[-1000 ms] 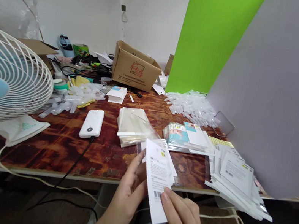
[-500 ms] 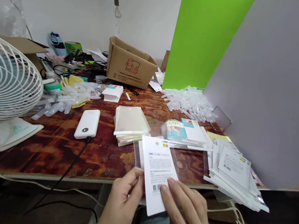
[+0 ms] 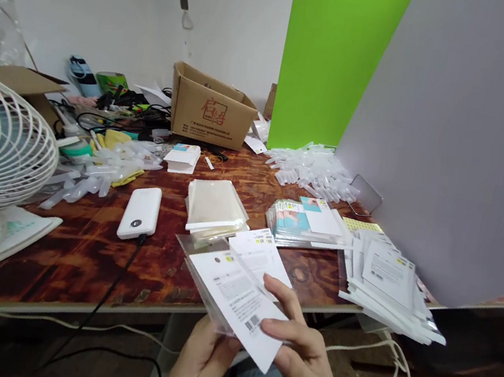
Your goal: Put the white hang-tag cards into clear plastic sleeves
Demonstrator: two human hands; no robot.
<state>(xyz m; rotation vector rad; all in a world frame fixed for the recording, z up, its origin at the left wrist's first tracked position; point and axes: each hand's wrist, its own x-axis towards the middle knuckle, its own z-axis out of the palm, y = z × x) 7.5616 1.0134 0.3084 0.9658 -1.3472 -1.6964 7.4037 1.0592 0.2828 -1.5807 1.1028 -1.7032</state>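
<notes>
Both my hands hold a clear plastic bag (image 3: 194, 256) over the table's front edge. A white printed card with a barcode (image 3: 235, 296) lies tilted across it, and a second white card (image 3: 259, 256) shows behind it. My left hand (image 3: 202, 358) grips the bag and cards from below, with its fingers mostly hidden behind them. My right hand (image 3: 305, 354) pinches the barcode end of the front card between thumb and fingers.
The wood-grain table (image 3: 73, 261) holds a white power bank (image 3: 139, 213) with a black cable, stacked packets (image 3: 215, 207), printed card packs (image 3: 304, 224), a white pile (image 3: 385, 280), clear plastic pieces (image 3: 314, 170), a cardboard box (image 3: 210, 109), and a fan (image 3: 0, 150).
The cards and bag have tilted, and a second card now shows behind the front one. My right hand has shifted toward the barcode end. The whole scene has slid left as my head turned right.
</notes>
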